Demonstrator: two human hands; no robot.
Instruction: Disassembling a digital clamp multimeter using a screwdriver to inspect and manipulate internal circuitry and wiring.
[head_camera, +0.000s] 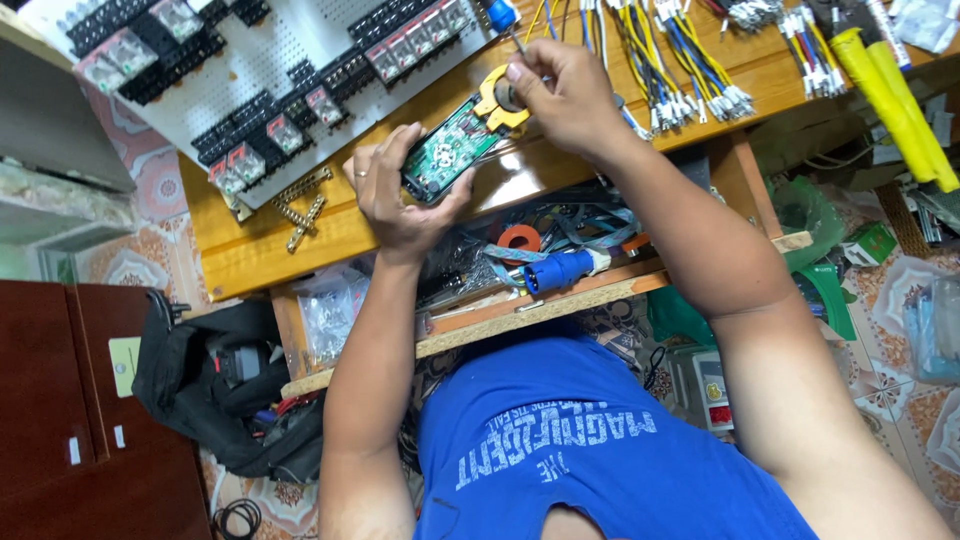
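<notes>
- Hands meet over the front edge of a wooden workbench (300, 235), seen from a head camera whose picture is turned upside down, so the person's blue shirt (590, 450) fills the bottom.
- Left hand (395, 190), a ring on one finger, has its fingers curled about the lower end of a green circuit board (452, 148) set in a dark housing, gripping it firmly and holding it tilted just above the bench edge.
- Orange ring-shaped part (497, 100) sits at the upper end of that board, touching it.
- Right hand (565, 95) is closed, fingertips pinched together at the orange part; a blue-handled screwdriver (503, 17) rises from this grip, its thin shaft running down to the fingers.
- White perforated panel (270, 70), carrying rows of black terminal blocks and relays, lies on the bench beyond the left hand.
- Bundles of yellow, blue and white wires (670, 60) with crimped ends lie on the bench beyond the right hand.
- Blue industrial plug (560, 270) and an orange tape roll (519, 238) rest in the shelf under the benchtop, below the hands.
- Black tool bag (215, 385) sits on the patterned tile floor beside a dark red cabinet (60, 400).
</notes>
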